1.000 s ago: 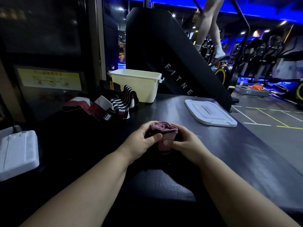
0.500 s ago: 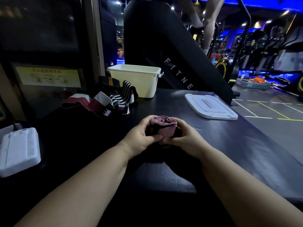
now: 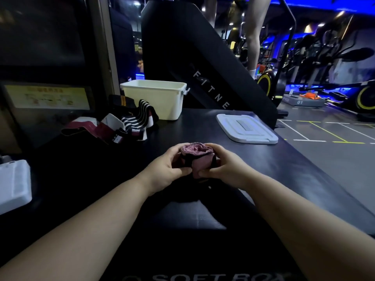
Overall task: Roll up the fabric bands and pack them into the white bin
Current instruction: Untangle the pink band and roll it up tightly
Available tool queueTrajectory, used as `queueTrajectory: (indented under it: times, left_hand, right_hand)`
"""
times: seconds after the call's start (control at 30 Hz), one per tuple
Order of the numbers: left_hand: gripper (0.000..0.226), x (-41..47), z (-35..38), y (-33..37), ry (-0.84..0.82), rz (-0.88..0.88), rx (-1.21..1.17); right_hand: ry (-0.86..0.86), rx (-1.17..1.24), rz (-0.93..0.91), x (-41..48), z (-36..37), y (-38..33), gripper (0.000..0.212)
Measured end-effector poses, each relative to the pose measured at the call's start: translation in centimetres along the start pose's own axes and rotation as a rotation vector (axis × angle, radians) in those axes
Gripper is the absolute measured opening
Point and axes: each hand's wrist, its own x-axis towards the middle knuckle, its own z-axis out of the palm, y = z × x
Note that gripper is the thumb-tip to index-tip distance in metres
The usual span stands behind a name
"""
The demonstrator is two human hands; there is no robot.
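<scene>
Near the front of the dark padded surface (image 3: 269, 179), the left hand (image 3: 163, 172) and right hand (image 3: 226, 169) both grip a rolled pink-and-black fabric band (image 3: 197, 157) between them. Farther back lie loose striped and maroon fabric bands (image 3: 129, 123) and a white plastic lid (image 3: 246, 127). Beyond the loose bands stands the open white plastic bin (image 3: 162, 102).

Rolled the pink band (image 3: 195, 152) a further turn between left hand (image 3: 165, 169) and right hand (image 3: 228, 169). Took up most of the loose tail that hung below the hands, on the side away from the white bin (image 3: 162, 102). Brought a black edge strip round onto that side. Beyond the white bin, to its right, new stance on the stair machine (image 3: 203, 67): one leg (image 3: 252, 37) now straight upright.
</scene>
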Motion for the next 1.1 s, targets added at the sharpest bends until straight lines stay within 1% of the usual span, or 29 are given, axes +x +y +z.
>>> queueTrajectory:
  times: [0.13,0.3,0.43,0.57,0.67,0.87,0.97,1.1]
  left_hand:
    - [0.066,1.8,3.3,0.8,-0.036,0.021,0.072]
    - [0.071,5.6,8.5,1.2,-0.046,0.043,0.180]
    - [0.075,9.0,13.6,1.6,-0.037,0.019,0.221]
    - [0.077,12.4,17.2,1.8,-0.076,-0.011,0.255]
    - [0.075,14.8,19.0,2.0,-0.103,-0.030,0.300]
    - [0.067,18.9,21.6,1.7,-0.089,-0.018,0.316]
    - [0.064,20.4,22.5,1.5,-0.095,-0.008,0.322]
    - [0.072,22.0,23.1,0.9,-0.096,-0.018,0.364]
  right_hand:
    - [0.082,-0.043,-0.006,-1.4,-2.7,1.9,0.069]
    - [0.139,-0.044,0.048,-2.9,-7.3,4.4,0.066]
    - [0.204,-0.007,0.099,-3.4,-11.5,6.9,0.079]
    - [0.250,0.034,0.161,-3.6,-15.1,9.4,0.068]
    - [0.249,0.011,0.189,-3.0,-17.3,11.3,0.061]
    - [0.286,-0.045,0.205,-1.1,-20.3,14.5,0.063]
    - [0.313,-0.031,0.201,-0.6,-21.2,15.7,0.064]
    - [0.335,-0.005,0.184,0.1,-21.7,17.3,0.068]
